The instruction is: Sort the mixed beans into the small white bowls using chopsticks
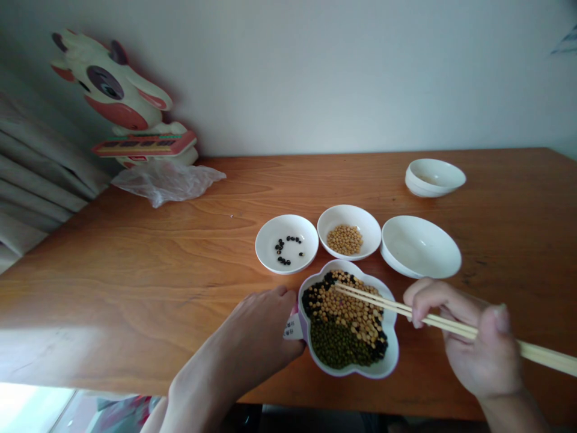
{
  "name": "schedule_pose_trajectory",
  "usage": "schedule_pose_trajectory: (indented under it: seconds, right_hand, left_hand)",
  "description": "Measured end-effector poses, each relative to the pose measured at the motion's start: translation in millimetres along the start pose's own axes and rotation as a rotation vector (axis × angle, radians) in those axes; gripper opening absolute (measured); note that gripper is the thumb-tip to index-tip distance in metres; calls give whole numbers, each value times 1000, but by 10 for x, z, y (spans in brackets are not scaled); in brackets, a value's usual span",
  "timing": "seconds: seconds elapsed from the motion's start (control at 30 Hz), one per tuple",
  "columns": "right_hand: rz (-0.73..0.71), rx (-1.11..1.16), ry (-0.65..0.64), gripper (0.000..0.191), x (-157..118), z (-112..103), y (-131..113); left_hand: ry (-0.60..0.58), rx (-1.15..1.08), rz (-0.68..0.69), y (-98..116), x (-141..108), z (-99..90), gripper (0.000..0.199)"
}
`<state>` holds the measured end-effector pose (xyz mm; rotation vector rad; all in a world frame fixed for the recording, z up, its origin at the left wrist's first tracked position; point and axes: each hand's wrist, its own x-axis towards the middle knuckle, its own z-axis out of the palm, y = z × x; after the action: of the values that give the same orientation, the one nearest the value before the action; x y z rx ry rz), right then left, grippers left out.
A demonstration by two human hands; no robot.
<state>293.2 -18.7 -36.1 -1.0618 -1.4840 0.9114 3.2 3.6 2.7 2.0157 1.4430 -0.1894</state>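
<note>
The grip of the right hand (480, 352) is closed on wooden chopsticks (433, 319), their tips over mixed beans (345, 319) in a flower-shaped bowl (393, 352) on the wooden bench (135, 270). The left hand (256, 328) clasps the bowl's rim, just below white dishes (265, 246) holding black beans (283, 260) and soybeans (345, 239).

A plain off-white wall (333, 72) rises behind a warm orange-brown wooden surface (135, 270) with a visible grain. Grey curtain folds (36, 174) hang at the left, beside a large cartoon cow figure (112, 96) standing against the wall. A crumpled clear plastic bag (166, 183) lies at its base. Soft daylight brightens the surface's near left side.
</note>
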Motion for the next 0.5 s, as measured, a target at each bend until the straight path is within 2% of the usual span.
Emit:
schedule_pose_trajectory:
  seconds: [0.23,0.5]
  right_hand:
    - [57,-33,-114,73,-56,-34,101]
    - [26,-32,-110,68,-64,-38,121]
  left_hand:
    - [15,5,-2,-9,12,8,18]
    - [-11,-13,12,36,-13,-42,23]
